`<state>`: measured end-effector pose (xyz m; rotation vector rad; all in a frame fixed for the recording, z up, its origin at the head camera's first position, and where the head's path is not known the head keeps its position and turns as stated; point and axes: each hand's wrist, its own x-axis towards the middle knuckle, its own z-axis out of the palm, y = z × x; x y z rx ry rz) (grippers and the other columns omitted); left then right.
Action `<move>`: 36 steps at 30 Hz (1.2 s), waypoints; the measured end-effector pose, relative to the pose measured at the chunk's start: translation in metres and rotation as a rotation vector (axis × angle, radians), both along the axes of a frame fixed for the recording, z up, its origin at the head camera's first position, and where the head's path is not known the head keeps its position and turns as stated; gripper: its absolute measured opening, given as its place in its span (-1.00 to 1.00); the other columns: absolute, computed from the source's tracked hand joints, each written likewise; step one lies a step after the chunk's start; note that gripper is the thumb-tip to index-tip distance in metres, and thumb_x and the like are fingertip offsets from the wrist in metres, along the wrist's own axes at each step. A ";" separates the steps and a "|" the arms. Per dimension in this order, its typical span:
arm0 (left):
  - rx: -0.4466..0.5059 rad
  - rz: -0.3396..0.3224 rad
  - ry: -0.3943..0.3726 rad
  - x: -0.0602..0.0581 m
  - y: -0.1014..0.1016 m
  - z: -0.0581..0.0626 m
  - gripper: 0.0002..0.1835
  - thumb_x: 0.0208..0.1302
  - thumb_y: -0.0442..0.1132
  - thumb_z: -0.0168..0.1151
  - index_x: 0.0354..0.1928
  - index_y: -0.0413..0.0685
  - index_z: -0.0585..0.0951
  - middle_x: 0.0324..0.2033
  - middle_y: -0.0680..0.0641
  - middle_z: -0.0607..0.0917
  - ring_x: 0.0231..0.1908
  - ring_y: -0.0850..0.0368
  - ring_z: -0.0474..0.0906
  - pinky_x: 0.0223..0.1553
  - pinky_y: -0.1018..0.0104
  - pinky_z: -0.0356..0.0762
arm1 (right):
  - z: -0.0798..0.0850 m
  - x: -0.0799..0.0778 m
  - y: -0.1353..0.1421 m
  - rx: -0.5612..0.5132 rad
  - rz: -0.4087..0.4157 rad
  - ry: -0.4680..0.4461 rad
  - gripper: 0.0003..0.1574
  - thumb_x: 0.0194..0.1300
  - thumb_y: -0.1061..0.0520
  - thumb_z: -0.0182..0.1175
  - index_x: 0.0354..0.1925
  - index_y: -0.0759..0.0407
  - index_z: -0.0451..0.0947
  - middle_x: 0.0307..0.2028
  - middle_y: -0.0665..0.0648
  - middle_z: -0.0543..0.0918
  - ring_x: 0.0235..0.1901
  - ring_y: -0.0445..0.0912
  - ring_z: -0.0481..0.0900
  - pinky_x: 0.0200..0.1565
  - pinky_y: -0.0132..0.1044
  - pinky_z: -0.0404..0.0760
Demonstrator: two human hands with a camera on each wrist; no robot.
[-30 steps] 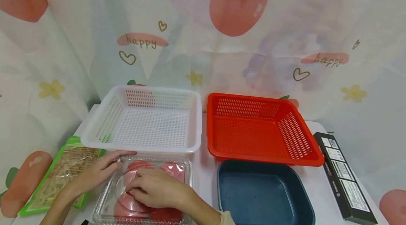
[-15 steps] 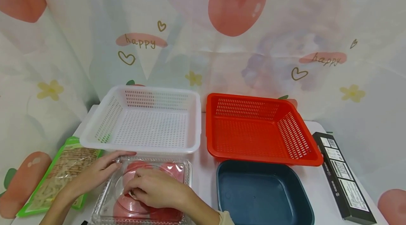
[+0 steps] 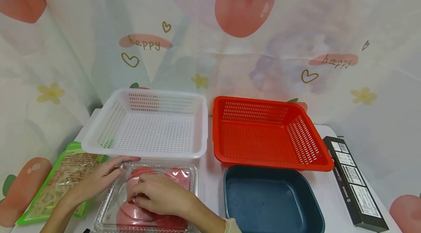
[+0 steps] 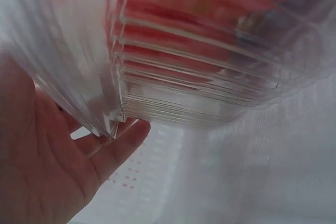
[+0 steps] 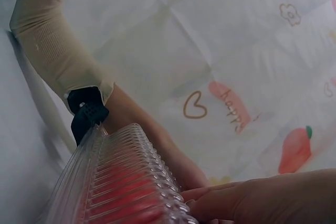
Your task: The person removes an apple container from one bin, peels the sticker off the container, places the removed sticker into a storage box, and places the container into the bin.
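A clear plastic clamshell box (image 3: 105,207) with several round red things (image 3: 131,222) inside stands at the front left of the table, its lid down. My left hand (image 3: 98,180) rests at its far left corner, fingers fairly straight along the back rim. In the left wrist view, fingers (image 4: 118,150) lie right at the box's ribbed edge. Over the middle of the lid my right hand (image 3: 161,194) is bent, thumb near the curled fingers, fingertips down at the lid's raised ring. I cannot tell whether those fingertips pinch anything.
A white basket (image 3: 144,154) stands behind the box, and a red basket (image 3: 273,165) to its right. Right of the box is a dark blue basin (image 3: 263,203). A green-edged food packet (image 3: 62,178) lies left; a black box (image 3: 355,185) lies at the right edge.
The right fingers shift slightly on the lid; a small pale spot at their tips, clearer half a second ago, is now mostly hidden. The left hand stays at the box's corner.
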<state>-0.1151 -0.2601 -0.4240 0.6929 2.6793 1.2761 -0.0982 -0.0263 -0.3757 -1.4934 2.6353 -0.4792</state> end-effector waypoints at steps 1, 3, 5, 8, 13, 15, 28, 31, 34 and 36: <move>0.006 -0.007 -0.002 0.000 0.000 0.000 -0.60 0.49 -0.25 -0.06 0.28 0.27 0.44 0.26 0.09 0.46 0.12 0.55 0.32 0.03 0.53 0.38 | 0.000 0.000 0.000 0.000 -0.001 0.002 -0.82 0.30 0.09 0.22 -0.21 -0.20 0.70 -0.37 -0.24 0.60 -0.37 -0.42 0.37 -0.33 -0.72 0.22; 0.022 -0.028 -0.003 0.000 -0.001 0.000 -0.60 0.50 -0.24 -0.07 0.29 0.25 0.43 0.27 0.08 0.46 0.14 0.57 0.31 0.05 0.56 0.36 | -0.001 -0.001 0.000 -0.001 -0.004 0.005 -0.83 0.30 0.08 0.23 -0.22 -0.20 0.70 -0.35 -0.24 0.62 -0.35 -0.42 0.40 -0.31 -0.72 0.24; 0.038 -0.053 0.001 -0.001 -0.002 0.000 -0.60 0.50 -0.25 -0.07 0.30 0.21 0.43 0.27 0.06 0.46 0.16 0.58 0.30 0.06 0.59 0.34 | -0.001 -0.001 0.000 -0.002 -0.005 0.006 -0.84 0.29 0.08 0.23 -0.23 -0.20 0.69 -0.33 -0.24 0.62 -0.32 -0.43 0.43 -0.28 -0.71 0.26; 0.061 -0.086 0.004 -0.002 -0.005 -0.002 -0.60 0.51 -0.26 -0.08 0.31 0.15 0.41 0.28 0.01 0.47 0.18 0.59 0.29 0.08 0.63 0.30 | -0.002 -0.002 -0.001 -0.009 -0.006 0.004 -0.84 0.28 0.09 0.23 -0.25 -0.20 0.69 -0.33 -0.25 0.63 -0.31 -0.43 0.43 -0.27 -0.72 0.27; 0.089 -0.112 -0.014 -0.004 -0.008 -0.006 -0.59 0.51 -0.28 -0.09 0.33 0.12 0.40 0.29 -0.01 0.46 0.21 0.59 0.28 0.11 0.66 0.27 | -0.004 -0.003 -0.001 -0.020 -0.003 0.009 -0.85 0.28 0.08 0.23 -0.26 -0.21 0.69 -0.32 -0.25 0.63 -0.31 -0.45 0.42 -0.26 -0.73 0.26; 0.095 -0.118 -0.016 -0.005 -0.008 -0.007 -0.59 0.51 -0.28 -0.10 0.33 0.12 0.39 0.29 0.01 0.47 0.23 0.59 0.27 0.11 0.67 0.27 | -0.005 -0.003 -0.001 -0.021 -0.001 0.014 -0.85 0.27 0.07 0.23 -0.26 -0.21 0.69 -0.32 -0.26 0.63 -0.32 -0.45 0.41 -0.26 -0.74 0.25; 0.156 -0.188 -0.032 -0.008 -0.011 -0.008 -0.56 0.50 -0.35 -0.13 0.35 0.07 0.38 0.31 -0.01 0.47 0.30 0.56 0.24 0.16 0.65 0.28 | -0.007 -0.004 0.000 -0.050 -0.005 0.023 -0.85 0.24 0.09 0.25 -0.29 -0.21 0.69 -0.36 -0.25 0.61 -0.37 -0.46 0.37 -0.32 -0.75 0.22; 0.143 -0.172 -0.039 -0.008 -0.011 -0.008 -0.56 0.51 -0.34 -0.12 0.35 0.10 0.38 0.31 0.00 0.47 0.29 0.57 0.25 0.15 0.64 0.29 | -0.007 -0.005 0.000 -0.060 0.002 0.025 -0.85 0.23 0.10 0.25 -0.30 -0.20 0.68 -0.37 -0.26 0.60 -0.37 -0.46 0.37 -0.30 -0.75 0.23; 0.119 -0.143 -0.056 -0.007 -0.012 -0.008 -0.57 0.51 -0.31 -0.10 0.34 0.12 0.40 0.30 -0.03 0.47 0.26 0.60 0.27 0.12 0.62 0.32 | -0.007 -0.004 0.000 -0.069 0.008 0.016 -0.85 0.24 0.11 0.24 -0.31 -0.19 0.68 -0.38 -0.27 0.58 -0.37 -0.46 0.36 -0.29 -0.76 0.22; 0.115 -0.135 -0.066 -0.007 -0.013 -0.008 -0.58 0.51 -0.30 -0.10 0.34 0.12 0.40 0.30 -0.06 0.46 0.24 0.60 0.27 0.10 0.60 0.35 | -0.008 -0.004 0.000 -0.072 0.011 0.005 -0.84 0.24 0.12 0.24 -0.31 -0.19 0.68 -0.38 -0.27 0.58 -0.38 -0.46 0.34 -0.30 -0.77 0.21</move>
